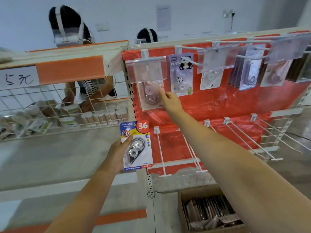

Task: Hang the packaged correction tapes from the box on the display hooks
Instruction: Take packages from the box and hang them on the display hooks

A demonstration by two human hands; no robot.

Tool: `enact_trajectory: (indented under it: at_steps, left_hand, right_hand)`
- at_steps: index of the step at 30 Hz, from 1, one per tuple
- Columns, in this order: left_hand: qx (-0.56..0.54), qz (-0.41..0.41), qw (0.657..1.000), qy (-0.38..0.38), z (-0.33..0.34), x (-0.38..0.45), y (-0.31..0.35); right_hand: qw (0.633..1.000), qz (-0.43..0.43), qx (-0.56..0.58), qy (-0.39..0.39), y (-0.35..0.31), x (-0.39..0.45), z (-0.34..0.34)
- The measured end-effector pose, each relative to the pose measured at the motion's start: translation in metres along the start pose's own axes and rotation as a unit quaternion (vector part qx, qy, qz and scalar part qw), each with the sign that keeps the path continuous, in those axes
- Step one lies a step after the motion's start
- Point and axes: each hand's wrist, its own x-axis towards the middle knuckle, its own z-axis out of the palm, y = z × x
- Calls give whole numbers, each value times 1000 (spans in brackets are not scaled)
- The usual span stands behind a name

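My left hand (117, 148) grips a packaged correction tape (137, 147) by its left edge, thumb across the front of the card, holding it upright in front of the red display panel (235, 105), low against the panel's left edge. The card shows a large "36" at its top right corner.

My right hand (170, 98) is raised to the upper left of the panel, fingertips pinching the right edge of a blurred pink package (151, 96) that hangs below a clear price tag holder (146, 69). Whether that package is fully seated on its hook I cannot tell.

To the right of that package on the panel hangs a panda package (181, 74), then a white package marked "36" (211, 79), then a dense row of packages (262, 71) toward the panel's right end. Bare white hooks (161, 155) project from the lower part of the panel.

The cardboard box (210, 214) sits below the panel, to the right, holding packages stacked on edge.

Left of the panel is a wire basket (55, 106) of goods under an orange strip with a handwritten sign (18, 78). Two persons wearing head straps (67, 24) are behind the shelving.
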Motion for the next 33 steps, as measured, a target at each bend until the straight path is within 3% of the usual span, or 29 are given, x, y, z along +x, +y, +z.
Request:
enact_trajectory:
  at_steps: [4, 10, 17, 33]
  left_hand:
    - [-9, -15, 1000, -6, 15, 1, -5]
    - [-9, -15, 999, -37, 48, -14, -10]
    - [26, 39, 997, -62, 122, -21, 5]
    - [45, 63, 984, -160, 326, -111, -5]
  right_hand:
    - [999, 43, 7, 2, 22, -9, -23]
    - [967, 14, -245, -67, 38, -33, -70]
    - [904, -45, -406, -123, 24, -60, -151]
    - [859, -14, -507, -72, 6, -138, -385]
